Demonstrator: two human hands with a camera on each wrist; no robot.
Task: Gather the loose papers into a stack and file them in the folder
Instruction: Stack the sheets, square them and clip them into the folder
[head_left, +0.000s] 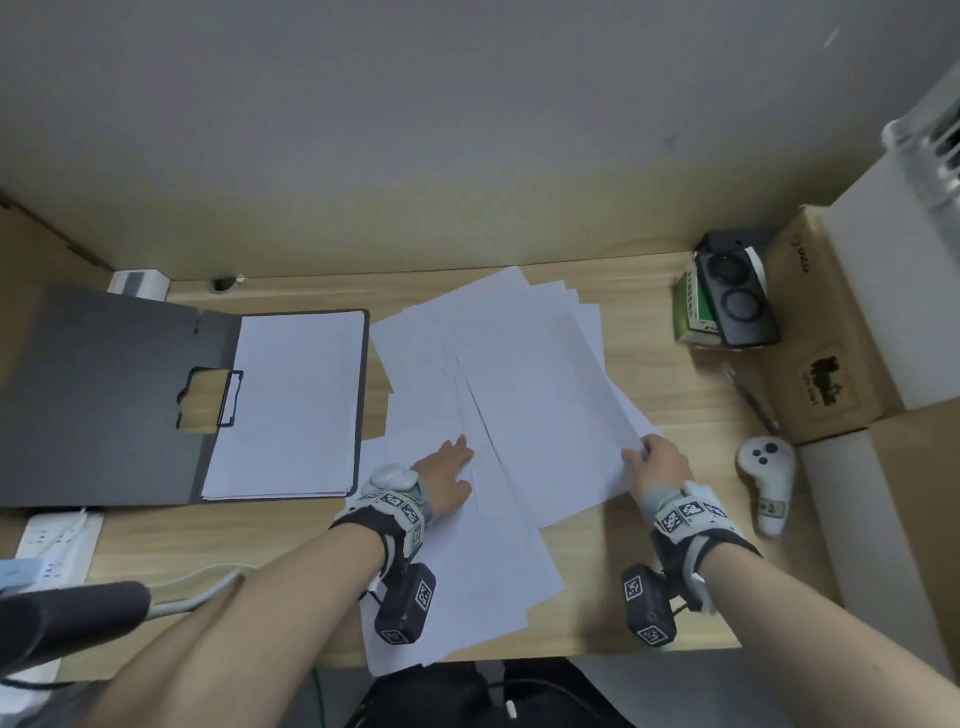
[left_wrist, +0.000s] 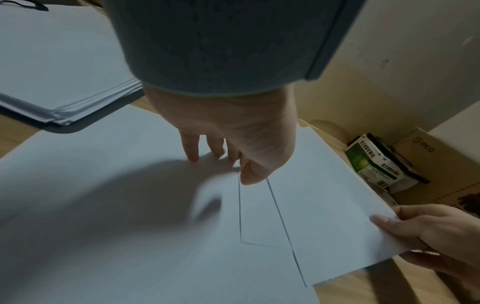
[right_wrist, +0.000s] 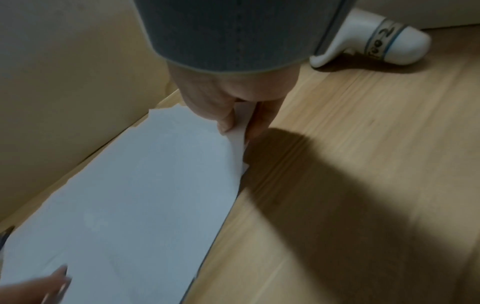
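Several loose white papers (head_left: 519, 384) lie fanned across the middle of the wooden desk (head_left: 675, 415). A dark grey folder (head_left: 104, 395) lies open at the left, with a neat white stack (head_left: 296, 400) on its right half. My left hand (head_left: 451, 467) rests flat on the loose papers (left_wrist: 130, 205), its fingers straight and its fingertips (left_wrist: 193, 158) pressing down. My right hand (head_left: 655, 460) pinches the right edge of the top sheets (right_wrist: 145, 185), thumb on top and fingers under, lifting that corner slightly.
A white controller (head_left: 766, 480) lies right of my right hand. Cardboard boxes (head_left: 826, 332), a green carton (head_left: 693, 309) and a black device (head_left: 735, 296) crowd the right back corner. A power strip (head_left: 52, 540) sits at the left front. The wall stands just behind the desk.
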